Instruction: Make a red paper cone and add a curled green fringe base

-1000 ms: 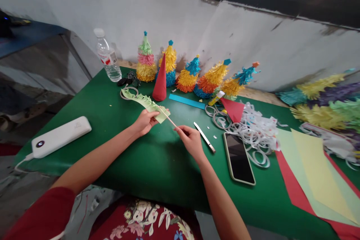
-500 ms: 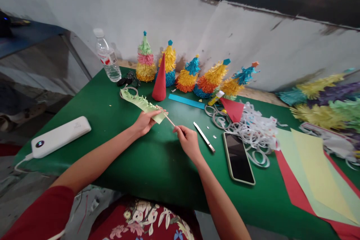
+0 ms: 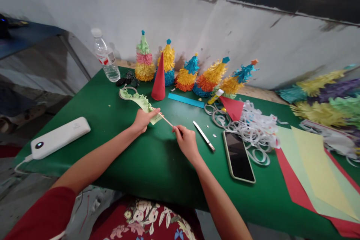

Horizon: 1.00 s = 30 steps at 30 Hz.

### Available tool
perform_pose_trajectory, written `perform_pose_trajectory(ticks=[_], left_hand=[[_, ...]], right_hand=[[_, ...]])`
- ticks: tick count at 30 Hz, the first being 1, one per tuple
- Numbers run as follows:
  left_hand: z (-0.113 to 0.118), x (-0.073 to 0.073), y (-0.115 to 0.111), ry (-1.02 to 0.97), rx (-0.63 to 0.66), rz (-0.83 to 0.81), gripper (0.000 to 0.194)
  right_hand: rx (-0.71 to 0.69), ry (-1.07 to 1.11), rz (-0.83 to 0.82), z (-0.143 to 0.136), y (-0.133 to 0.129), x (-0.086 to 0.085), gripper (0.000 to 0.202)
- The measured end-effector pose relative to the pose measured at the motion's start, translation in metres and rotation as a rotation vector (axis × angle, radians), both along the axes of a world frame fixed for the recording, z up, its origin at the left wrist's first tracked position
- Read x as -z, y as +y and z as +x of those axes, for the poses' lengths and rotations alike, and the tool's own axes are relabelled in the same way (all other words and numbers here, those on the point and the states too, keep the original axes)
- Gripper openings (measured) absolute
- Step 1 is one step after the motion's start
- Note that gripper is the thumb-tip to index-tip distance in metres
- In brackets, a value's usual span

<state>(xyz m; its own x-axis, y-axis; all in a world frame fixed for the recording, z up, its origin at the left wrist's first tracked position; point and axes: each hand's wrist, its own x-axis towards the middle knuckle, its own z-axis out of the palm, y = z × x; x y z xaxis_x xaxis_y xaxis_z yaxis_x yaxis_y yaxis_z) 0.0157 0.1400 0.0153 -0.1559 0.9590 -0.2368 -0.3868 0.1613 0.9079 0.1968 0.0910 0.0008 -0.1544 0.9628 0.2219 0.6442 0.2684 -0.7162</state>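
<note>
A fringed light green paper strip (image 3: 142,102) is pinched in my left hand (image 3: 143,120), its curled fringe reaching left to a white paper ring (image 3: 121,93). My right hand (image 3: 185,139) is closed on the near end of a thin stick (image 3: 166,120). The stick's far end meets the strip by my left thumb. Behind the strip stands a smooth red cone (image 3: 159,82). A blue paper strip (image 3: 185,101) lies flat to the right of the cone. Right of my right hand is a slim white cutter (image 3: 203,136).
Several fringed paper cones (image 3: 186,75) stand along the wall, beside a water bottle (image 3: 107,60). A power bank (image 3: 60,137) lies left. On the right are a phone (image 3: 239,156), white paper curls (image 3: 260,127), a glue stick (image 3: 215,96) and coloured sheets (image 3: 312,161).
My left hand has moved slightly left along the strip, toward its fringe. More of the stick shows between my hands. The view has shifted a little.
</note>
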Motion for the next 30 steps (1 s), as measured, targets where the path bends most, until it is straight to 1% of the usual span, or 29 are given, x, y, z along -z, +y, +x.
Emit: perform_pose_trajectory(ticks=[6, 12, 16, 20, 22, 24, 28, 30], left_hand=[[-0.0022, -0.0033, -0.0008, -0.068, 0.042, -0.064, 0.02], [-0.0048, -0.0015, -0.0015, -0.082, 0.092, -0.031, 0.022], [-0.0059, -0.0013, -0.002, -0.089, 0.128, -0.022, 0.022], [-0.0064, -0.0029, -0.0031, -0.131, 0.178, -0.013, 0.029], [-0.0061, -0.0037, -0.0035, -0.16, 0.197, -0.004, 0.034], [-0.0055, -0.0043, -0.0034, -0.192, 0.203, 0.0, 0.036], [-0.0031, -0.0035, -0.0026, -0.241, 0.209, -0.005, 0.028], [-0.0014, -0.0017, -0.0024, -0.244, 0.188, -0.005, 0.023]], right_hand=[[0.0, -0.035, 0.034, 0.0006, -0.0004, 0.0014, 0.035], [-0.015, -0.034, 0.064, -0.001, -0.0004, 0.0005, 0.033], [-0.053, -0.006, 0.027, 0.0003, -0.0009, -0.002, 0.033], [-0.066, 0.021, -0.019, 0.0021, -0.0019, -0.0033, 0.03], [-0.056, 0.042, -0.02, 0.0018, -0.0027, -0.0033, 0.028], [-0.041, 0.058, -0.008, 0.0006, -0.0034, -0.0027, 0.027], [-0.012, 0.06, 0.027, -0.0039, -0.0048, -0.0002, 0.026], [-0.006, 0.054, 0.031, -0.0061, -0.0054, 0.0014, 0.024]])
